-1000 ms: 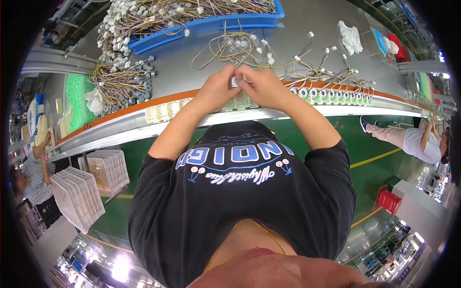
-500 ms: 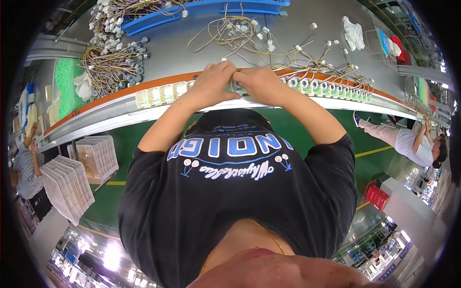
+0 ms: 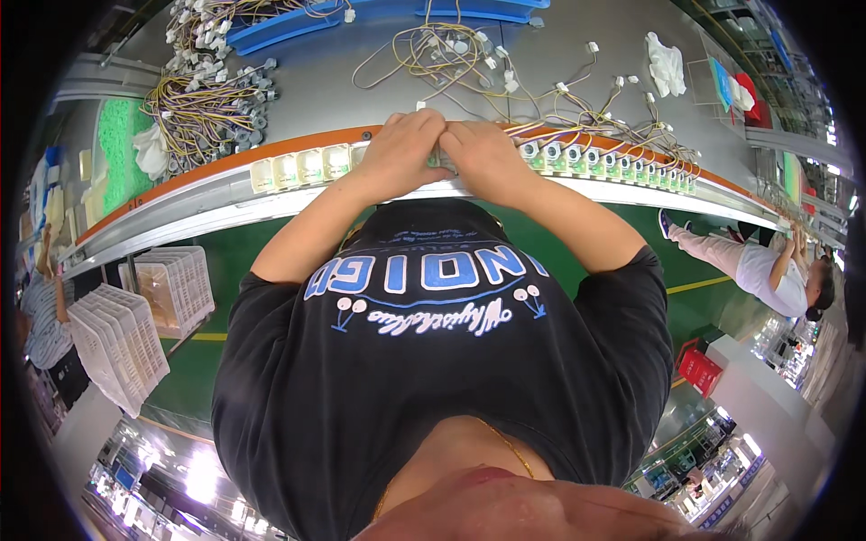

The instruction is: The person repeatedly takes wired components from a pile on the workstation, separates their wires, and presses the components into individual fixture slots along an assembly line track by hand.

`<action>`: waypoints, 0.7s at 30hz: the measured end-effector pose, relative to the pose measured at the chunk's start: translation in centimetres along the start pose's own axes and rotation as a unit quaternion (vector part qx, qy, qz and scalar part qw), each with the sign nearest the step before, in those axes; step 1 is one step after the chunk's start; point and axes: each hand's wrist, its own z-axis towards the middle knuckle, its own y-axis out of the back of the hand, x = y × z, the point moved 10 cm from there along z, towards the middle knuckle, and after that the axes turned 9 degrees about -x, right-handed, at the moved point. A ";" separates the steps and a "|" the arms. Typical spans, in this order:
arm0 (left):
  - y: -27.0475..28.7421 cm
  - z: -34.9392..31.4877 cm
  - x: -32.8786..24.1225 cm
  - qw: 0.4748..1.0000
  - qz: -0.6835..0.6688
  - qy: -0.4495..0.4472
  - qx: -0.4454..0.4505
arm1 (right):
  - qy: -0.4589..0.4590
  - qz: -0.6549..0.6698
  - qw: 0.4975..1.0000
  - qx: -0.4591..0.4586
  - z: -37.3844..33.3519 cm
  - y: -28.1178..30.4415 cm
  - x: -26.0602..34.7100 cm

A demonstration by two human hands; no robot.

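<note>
My left hand and my right hand press side by side on the front edge of the grey workbench. Both sets of fingers curl over a small green part in the row of fixtures that runs along the orange-trimmed edge. The part itself is mostly hidden under my fingers. A loose yellow and white wire harness lies on the bench just beyond my hands. Pale empty fixtures continue the row to the left of my left hand.
A pile of wire harnesses with grey connectors lies at the bench's left, by a blue tray. White gloves lie at the right. White crates stand on the green floor at left. Another person bends over at right.
Both hands have come down from above the bench surface to the front edge row of fixtures, staying close together. The view has tilted so the bench sits higher.
</note>
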 end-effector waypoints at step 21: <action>0.8 1.7 -0.4 0.996 0.005 0.047 0.078 | -0.331 -0.202 0.917 0.097 -8.5 3.7 -23.8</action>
